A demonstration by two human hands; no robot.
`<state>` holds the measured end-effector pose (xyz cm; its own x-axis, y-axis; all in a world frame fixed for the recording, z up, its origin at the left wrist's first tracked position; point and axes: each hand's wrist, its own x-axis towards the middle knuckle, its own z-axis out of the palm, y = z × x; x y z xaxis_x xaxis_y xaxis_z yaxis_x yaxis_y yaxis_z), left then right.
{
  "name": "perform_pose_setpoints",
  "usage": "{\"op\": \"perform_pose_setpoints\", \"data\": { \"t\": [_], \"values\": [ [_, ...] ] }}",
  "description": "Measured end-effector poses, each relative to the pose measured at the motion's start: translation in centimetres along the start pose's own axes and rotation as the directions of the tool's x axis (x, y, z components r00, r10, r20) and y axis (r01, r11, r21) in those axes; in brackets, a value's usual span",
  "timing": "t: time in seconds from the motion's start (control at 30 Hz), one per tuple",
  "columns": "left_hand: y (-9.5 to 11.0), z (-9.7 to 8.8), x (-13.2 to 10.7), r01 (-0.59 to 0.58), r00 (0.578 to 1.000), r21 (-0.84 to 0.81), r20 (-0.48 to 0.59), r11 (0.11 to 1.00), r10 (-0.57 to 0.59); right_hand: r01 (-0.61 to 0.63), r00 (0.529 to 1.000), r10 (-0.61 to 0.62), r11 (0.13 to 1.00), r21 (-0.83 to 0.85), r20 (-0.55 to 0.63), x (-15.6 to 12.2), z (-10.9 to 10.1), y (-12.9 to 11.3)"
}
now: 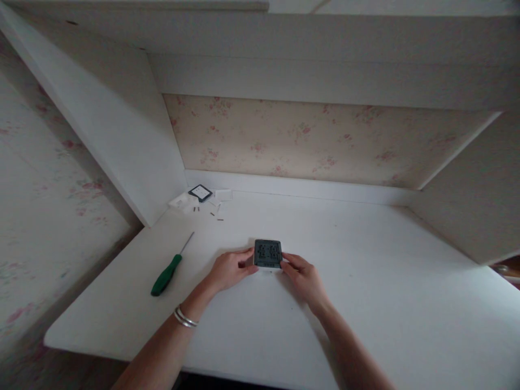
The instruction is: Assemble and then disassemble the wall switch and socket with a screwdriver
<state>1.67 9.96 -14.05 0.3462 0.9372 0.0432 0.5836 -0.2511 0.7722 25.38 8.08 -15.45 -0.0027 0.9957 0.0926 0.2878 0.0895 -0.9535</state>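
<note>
Dark square box point(268, 253) held btwn both hands, over middle of white desk point(365, 303). Dark, patterned face turned up; pale edge shows below. Can't tell if box rests on desk or is slightly raised.

L hand point(231, 269): fingers + thumb pinch L side, thumb nr lower corner. R hand point(303, 276): same on R side, thumb at lower corner.

Step in hand (judged): two-handed handling/positioning of box; no tool in use. Next move prob. calls for even side grip, box kept level, fingertips off the face. Any tool work would need one hand freed.

Nearby: green screwdriver point(166, 275) lies L of L hand, well apart, tip twd back of desk. Back L: white tray point(182, 202), dark-framed panel point(200, 192), few small dark screws point(220, 220) (type unclear).
</note>
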Motion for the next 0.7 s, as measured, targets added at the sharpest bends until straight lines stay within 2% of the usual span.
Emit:
{"op": "perform_pose_setpoints", "data": {
  "t": [0.3,0.47,0.7],
  "values": [
    [-0.03,0.02,0.01,-0.011,1.000,0.037,-0.013,0.999,0.012,-0.130,0.992,0.130,0.990,0.060,0.001,-0.01,0.11,0.01],
    [0.34,-0.21,-0.14,0.005,1.000,0.125,0.019,0.992,-0.007,-0.135,0.990,0.137,0.989,0.055,-0.030,-0.02,-0.02,-0.18],
    [0.74,-0.17,-0.25,-0.026,1.000,0.140,0.004,0.990,0.026,-0.130,0.990,0.131,0.991,0.031,-0.047,-0.05,-0.06,-0.22]
  ]
}}
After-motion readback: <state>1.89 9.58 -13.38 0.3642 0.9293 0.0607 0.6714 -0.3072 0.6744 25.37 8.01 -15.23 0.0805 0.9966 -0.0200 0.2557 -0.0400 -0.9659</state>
